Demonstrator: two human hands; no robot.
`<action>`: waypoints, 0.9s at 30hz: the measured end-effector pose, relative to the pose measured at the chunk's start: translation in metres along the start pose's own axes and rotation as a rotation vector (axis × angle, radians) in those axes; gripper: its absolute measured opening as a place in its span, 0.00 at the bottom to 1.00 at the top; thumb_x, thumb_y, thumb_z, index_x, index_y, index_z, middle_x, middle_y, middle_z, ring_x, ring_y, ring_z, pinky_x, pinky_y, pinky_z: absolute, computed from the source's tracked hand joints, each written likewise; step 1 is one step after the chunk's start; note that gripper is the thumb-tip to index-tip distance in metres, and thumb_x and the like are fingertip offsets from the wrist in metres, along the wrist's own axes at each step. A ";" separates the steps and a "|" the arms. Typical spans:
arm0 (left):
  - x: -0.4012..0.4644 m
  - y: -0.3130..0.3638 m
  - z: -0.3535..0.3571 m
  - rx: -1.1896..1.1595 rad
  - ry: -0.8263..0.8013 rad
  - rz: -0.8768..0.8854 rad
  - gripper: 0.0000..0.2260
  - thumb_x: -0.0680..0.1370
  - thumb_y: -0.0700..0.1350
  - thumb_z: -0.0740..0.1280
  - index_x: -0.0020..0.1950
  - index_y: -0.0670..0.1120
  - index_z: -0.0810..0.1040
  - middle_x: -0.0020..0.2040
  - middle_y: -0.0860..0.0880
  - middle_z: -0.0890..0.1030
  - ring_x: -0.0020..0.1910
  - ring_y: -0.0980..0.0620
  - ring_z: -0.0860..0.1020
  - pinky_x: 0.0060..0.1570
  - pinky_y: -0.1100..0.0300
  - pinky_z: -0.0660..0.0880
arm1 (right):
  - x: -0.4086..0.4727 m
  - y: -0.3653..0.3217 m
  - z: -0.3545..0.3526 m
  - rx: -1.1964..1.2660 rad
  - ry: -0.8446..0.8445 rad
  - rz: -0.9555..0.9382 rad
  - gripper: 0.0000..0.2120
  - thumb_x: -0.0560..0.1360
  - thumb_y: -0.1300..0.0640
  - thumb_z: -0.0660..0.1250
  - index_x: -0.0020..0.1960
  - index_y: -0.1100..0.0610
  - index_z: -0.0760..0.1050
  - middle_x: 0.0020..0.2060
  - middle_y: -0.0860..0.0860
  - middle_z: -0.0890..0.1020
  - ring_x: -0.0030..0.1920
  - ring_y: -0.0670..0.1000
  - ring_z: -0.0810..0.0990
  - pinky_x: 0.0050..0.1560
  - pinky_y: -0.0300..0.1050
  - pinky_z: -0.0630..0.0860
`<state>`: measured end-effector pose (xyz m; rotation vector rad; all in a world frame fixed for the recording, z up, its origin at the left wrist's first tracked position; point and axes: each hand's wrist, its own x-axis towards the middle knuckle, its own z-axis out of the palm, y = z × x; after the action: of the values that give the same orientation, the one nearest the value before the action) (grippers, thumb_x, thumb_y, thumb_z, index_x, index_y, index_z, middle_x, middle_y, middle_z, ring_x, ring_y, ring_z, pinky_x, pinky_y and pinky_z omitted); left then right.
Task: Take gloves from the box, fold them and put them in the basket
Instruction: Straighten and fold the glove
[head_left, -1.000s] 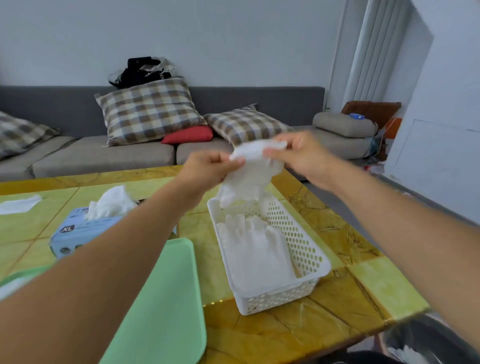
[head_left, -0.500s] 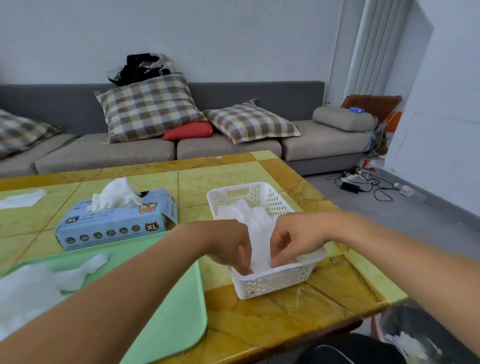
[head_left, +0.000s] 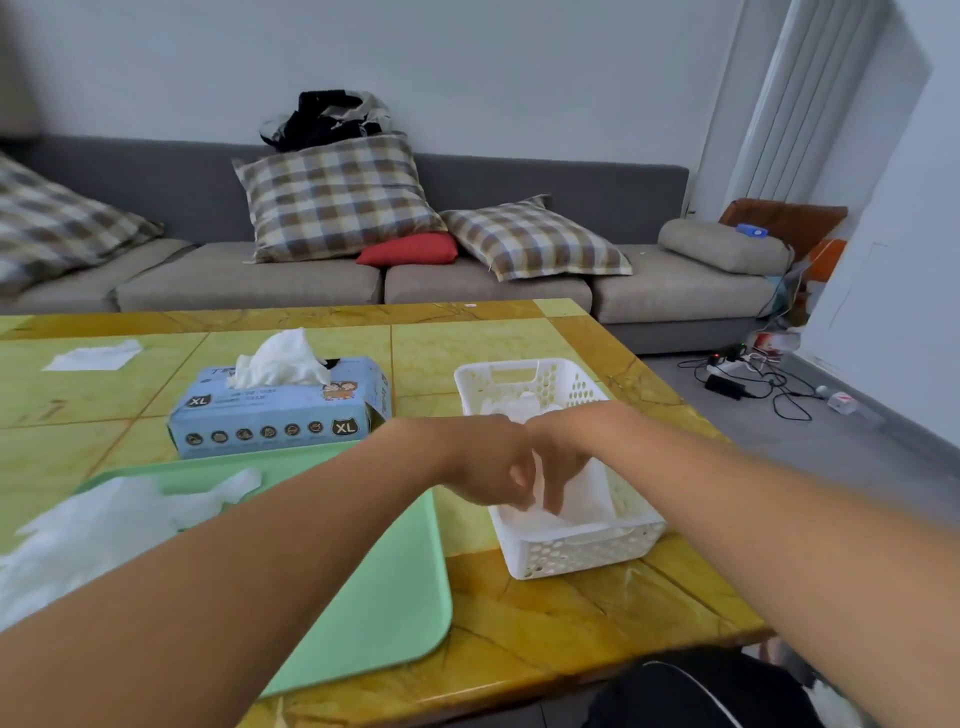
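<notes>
Both hands – left hand (head_left: 488, 467), right hand (head_left: 563, 452) – are reaching into the basket (head_left: 571, 551), fingers pointing down onto white folded gloves (head_left: 582, 493); grip unclear.

Two hands (head_left: 493, 467) (head_left: 563, 457), one basket (head_left: 582, 551), one glove box (head_left: 275, 415), one green tray (head_left: 374, 597), three plaid pillows (head_left: 332, 202) (head_left: 530, 239) (head_left: 52, 218), one red cushion (head_left: 410, 249).

Single head cam, worn by person, looked fwd and down over table (head_left: 597, 618), close above both forearms; sofa (head_left: 467, 280) and wall behind.
</notes>
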<state>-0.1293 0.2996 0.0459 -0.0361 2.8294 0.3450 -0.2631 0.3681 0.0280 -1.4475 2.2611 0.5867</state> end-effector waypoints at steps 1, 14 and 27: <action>-0.013 -0.014 -0.007 -0.093 0.147 0.024 0.09 0.80 0.50 0.68 0.56 0.49 0.85 0.52 0.56 0.85 0.52 0.56 0.80 0.53 0.62 0.75 | -0.014 -0.001 -0.013 0.029 0.040 0.035 0.35 0.69 0.45 0.79 0.72 0.45 0.68 0.64 0.46 0.75 0.64 0.54 0.76 0.62 0.53 0.76; -0.231 -0.200 0.077 -0.257 0.456 -0.763 0.32 0.74 0.53 0.75 0.74 0.43 0.69 0.72 0.44 0.71 0.70 0.45 0.71 0.67 0.58 0.65 | 0.032 -0.278 -0.029 0.041 0.318 -0.622 0.33 0.78 0.50 0.70 0.78 0.52 0.62 0.73 0.53 0.69 0.68 0.58 0.72 0.66 0.52 0.71; -0.246 -0.228 0.097 -0.174 0.391 -0.749 0.17 0.71 0.49 0.76 0.59 0.49 0.81 0.55 0.50 0.82 0.53 0.47 0.79 0.51 0.55 0.76 | 0.067 -0.270 -0.042 0.346 0.356 -0.524 0.07 0.74 0.54 0.76 0.50 0.56 0.85 0.40 0.44 0.83 0.43 0.47 0.81 0.41 0.42 0.75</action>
<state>0.1467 0.0991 -0.0265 -1.2753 2.8644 0.4328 -0.0465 0.1929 -0.0092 -1.9558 1.9517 -0.2278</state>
